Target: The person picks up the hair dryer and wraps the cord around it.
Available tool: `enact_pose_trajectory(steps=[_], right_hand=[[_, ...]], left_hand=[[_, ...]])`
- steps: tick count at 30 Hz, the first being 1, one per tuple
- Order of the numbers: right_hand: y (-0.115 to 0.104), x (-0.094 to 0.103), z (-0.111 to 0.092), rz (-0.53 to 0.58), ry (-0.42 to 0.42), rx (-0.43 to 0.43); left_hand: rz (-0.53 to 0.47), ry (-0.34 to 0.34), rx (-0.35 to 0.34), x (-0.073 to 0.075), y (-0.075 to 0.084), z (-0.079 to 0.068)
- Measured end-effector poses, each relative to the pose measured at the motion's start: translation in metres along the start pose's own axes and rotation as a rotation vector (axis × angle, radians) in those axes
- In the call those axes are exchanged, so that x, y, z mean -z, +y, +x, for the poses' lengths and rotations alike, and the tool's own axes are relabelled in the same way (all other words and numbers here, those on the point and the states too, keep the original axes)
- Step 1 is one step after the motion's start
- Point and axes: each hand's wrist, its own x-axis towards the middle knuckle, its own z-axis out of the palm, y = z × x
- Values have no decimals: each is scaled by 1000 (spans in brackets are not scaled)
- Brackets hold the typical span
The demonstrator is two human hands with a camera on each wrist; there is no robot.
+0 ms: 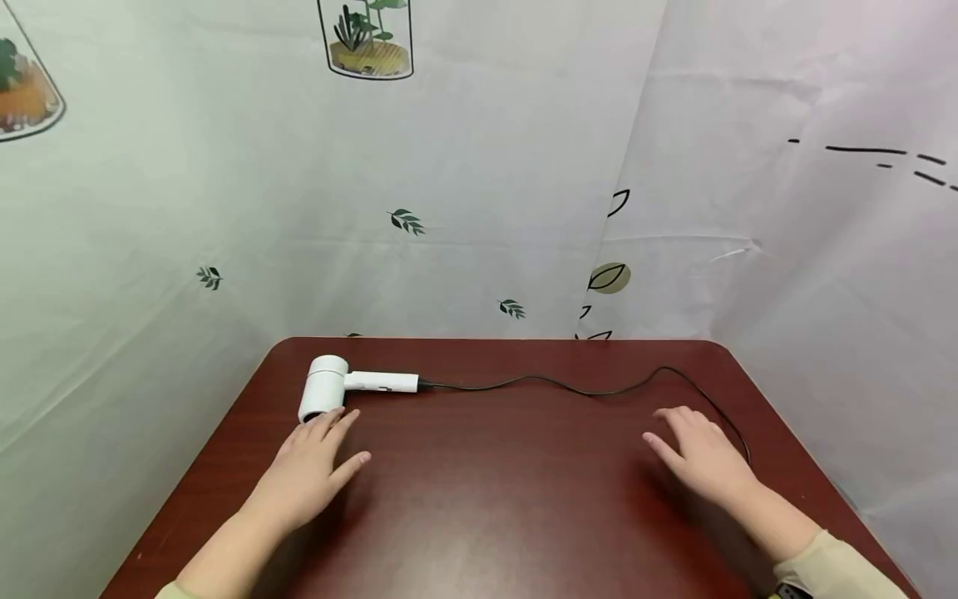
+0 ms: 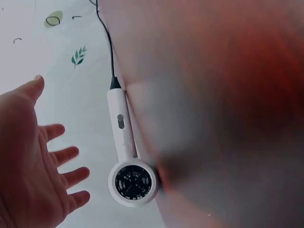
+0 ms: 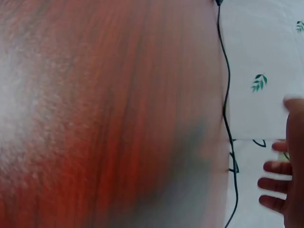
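A white hair dryer [image 1: 325, 391] lies on its side at the back left of the table, its handle [image 1: 383, 382] pointing right. In the left wrist view the dark grille of the hair dryer [image 2: 133, 183] faces the camera. My left hand [image 1: 303, 474] is nearest to the dryer's head, fingers spread and holding nothing; its fingertips overlap the head's near end, and I cannot tell whether they touch. My right hand [image 1: 703, 457] hovers over the table's right side with loose fingers, just left of the black cord [image 1: 554, 380], holding nothing.
The dark red-brown table [image 1: 486, 499] has rounded back corners. From the handle, the cord runs along its back and bends toward the front right. A pale curtain [image 1: 486, 166] printed with leaves and jars hangs close behind the table and along its sides.
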Motion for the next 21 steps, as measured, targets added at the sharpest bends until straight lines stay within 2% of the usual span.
enact_pose_trajectory(steps=[3,6,13,16,21], right_hand=[[6,9,3,-10,8,-90],[12,20,3,-13,-17,-174],[26,36,-6,-10,-180,-351],[36,41,-11,-25,-269,-414],[54,48,-16,-71,-408,-499]], left_hand=[[-28,-13,61,2,-9,8],[-69,-12,140,6,-20,17],[-160,16,308,15,-51,34],[-200,-30,385,16,-64,41],[-293,-153,535,18,-83,52]])
